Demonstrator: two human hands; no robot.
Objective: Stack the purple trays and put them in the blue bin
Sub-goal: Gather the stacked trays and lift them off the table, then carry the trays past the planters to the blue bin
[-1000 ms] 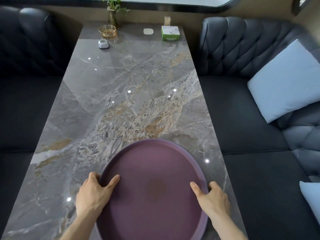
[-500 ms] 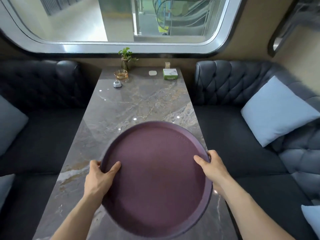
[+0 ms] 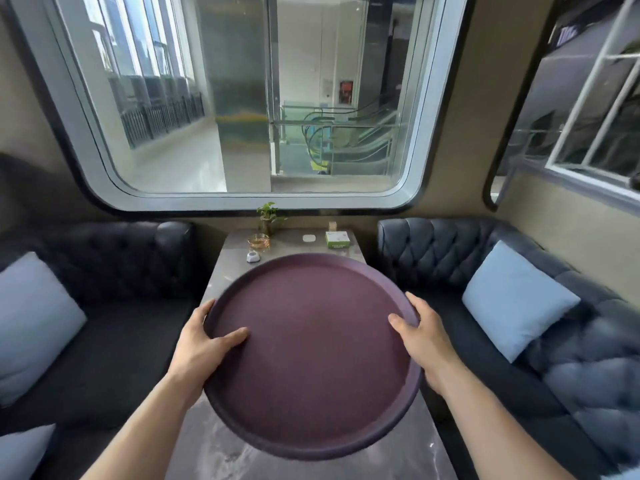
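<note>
A round purple tray (image 3: 311, 358) hangs in the air above the marble table (image 3: 398, 455), tilted with its inside facing me. My left hand (image 3: 201, 344) grips its left rim, thumb lying on the inner face. My right hand (image 3: 422, 337) grips the right rim the same way. The tray looks thick at the lower edge, but I cannot tell whether it is one tray or a stack. No blue bin is in view.
At the table's far end stand a small plant (image 3: 266, 216), a glass dish (image 3: 258, 241), a white gadget (image 3: 253, 257) and a green box (image 3: 337, 239). Dark tufted sofas (image 3: 433, 258) with pale blue cushions (image 3: 516, 299) flank the table. A large window (image 3: 256, 98) fills the back wall.
Both hands have lifted the tray off the table and raised it toward me. The view has tipped upward, so the window and both sofas now show.
</note>
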